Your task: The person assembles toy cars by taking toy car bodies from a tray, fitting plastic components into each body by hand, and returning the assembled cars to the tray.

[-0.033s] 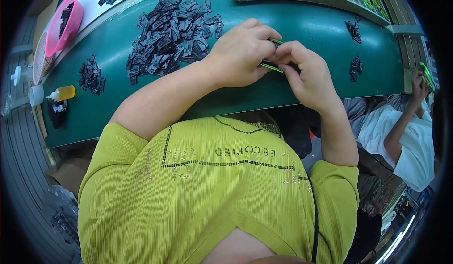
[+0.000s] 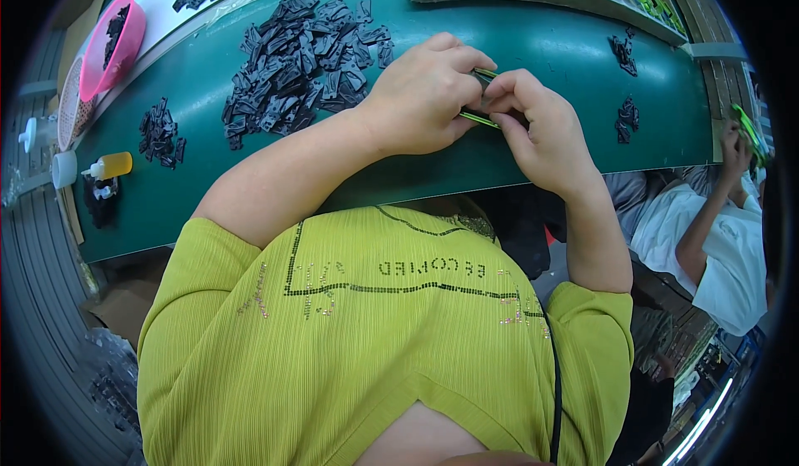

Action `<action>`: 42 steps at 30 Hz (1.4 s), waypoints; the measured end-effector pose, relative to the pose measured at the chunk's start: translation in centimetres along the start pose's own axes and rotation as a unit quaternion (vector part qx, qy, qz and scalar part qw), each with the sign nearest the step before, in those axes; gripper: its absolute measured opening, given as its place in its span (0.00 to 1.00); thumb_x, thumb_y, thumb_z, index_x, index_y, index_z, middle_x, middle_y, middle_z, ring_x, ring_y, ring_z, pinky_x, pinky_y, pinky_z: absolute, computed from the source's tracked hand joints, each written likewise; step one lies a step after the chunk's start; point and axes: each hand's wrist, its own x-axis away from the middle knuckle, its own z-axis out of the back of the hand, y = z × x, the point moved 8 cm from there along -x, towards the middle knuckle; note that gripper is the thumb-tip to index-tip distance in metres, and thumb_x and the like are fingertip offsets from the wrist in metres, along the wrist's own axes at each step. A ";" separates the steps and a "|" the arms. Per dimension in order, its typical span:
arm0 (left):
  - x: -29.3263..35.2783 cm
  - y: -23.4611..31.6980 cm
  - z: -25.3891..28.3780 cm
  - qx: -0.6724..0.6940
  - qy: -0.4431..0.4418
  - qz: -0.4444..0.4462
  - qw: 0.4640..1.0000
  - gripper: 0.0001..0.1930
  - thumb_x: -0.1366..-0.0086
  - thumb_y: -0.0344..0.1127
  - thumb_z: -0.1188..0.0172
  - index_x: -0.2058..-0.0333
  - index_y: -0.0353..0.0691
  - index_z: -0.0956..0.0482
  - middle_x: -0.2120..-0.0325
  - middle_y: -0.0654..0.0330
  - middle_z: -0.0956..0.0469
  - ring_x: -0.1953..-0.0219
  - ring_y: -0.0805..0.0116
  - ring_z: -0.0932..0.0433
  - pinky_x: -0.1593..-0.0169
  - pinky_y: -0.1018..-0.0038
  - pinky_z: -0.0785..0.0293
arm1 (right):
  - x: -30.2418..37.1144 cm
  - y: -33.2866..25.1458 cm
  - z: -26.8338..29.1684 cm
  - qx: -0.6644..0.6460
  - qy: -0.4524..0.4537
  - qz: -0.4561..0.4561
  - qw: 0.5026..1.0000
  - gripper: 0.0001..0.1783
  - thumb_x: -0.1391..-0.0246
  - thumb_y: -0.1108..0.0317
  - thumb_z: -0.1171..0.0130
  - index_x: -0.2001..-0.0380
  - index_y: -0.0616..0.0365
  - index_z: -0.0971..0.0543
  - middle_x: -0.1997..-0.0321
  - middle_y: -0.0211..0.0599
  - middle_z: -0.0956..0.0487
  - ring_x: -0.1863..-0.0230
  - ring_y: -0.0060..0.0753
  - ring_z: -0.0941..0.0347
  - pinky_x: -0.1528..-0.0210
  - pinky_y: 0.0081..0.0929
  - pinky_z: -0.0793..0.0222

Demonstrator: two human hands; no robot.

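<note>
While the green table (image 2: 566, 37) bears a large pile of black parts (image 2: 291, 71), the left hand (image 2: 426, 96) and right hand (image 2: 543, 133), right of it, pinch a slim green-edged piece (image 2: 479, 119) between them.

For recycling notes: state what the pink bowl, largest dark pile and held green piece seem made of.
Pink bowl: likely smooth plastic; even, bright colour. Largest dark pile: probably satin plastic; many similar shapes. Held green piece: shiny, metal or plastic unclear; bright edges.
</note>
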 end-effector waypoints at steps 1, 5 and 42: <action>0.0 0.0 0.1 0.003 -0.002 0.010 1.000 0.11 0.58 0.28 0.28 0.74 0.41 0.20 0.53 0.60 0.22 0.53 0.53 0.26 0.51 0.62 0.27 | 0.0 0.6 -0.2 -0.029 -0.011 -0.027 0.999 0.18 0.51 0.79 0.40 0.55 0.58 0.26 0.67 0.41 0.19 0.63 0.46 0.22 0.61 0.37 0.27; -0.1 0.0 0.0 -0.013 -0.013 0.028 0.999 0.04 0.54 0.31 0.30 0.78 0.42 0.17 0.55 0.61 0.20 0.51 0.58 0.26 0.50 0.66 0.27 | 0.2 0.2 -0.3 -0.099 -0.043 -0.054 0.993 0.24 0.54 0.79 0.38 0.52 0.57 0.29 0.67 0.40 0.19 0.64 0.46 0.22 0.62 0.37 0.28; -0.1 -0.6 0.9 -0.014 0.004 0.118 0.993 0.10 0.54 0.33 0.29 0.71 0.38 0.15 0.45 0.55 0.26 0.34 0.50 0.38 0.36 0.57 0.38 | 0.8 -1.3 0.7 0.104 0.066 0.082 0.989 0.38 0.55 0.83 0.39 0.38 0.52 0.31 0.65 0.44 0.22 0.63 0.50 0.26 0.59 0.41 0.29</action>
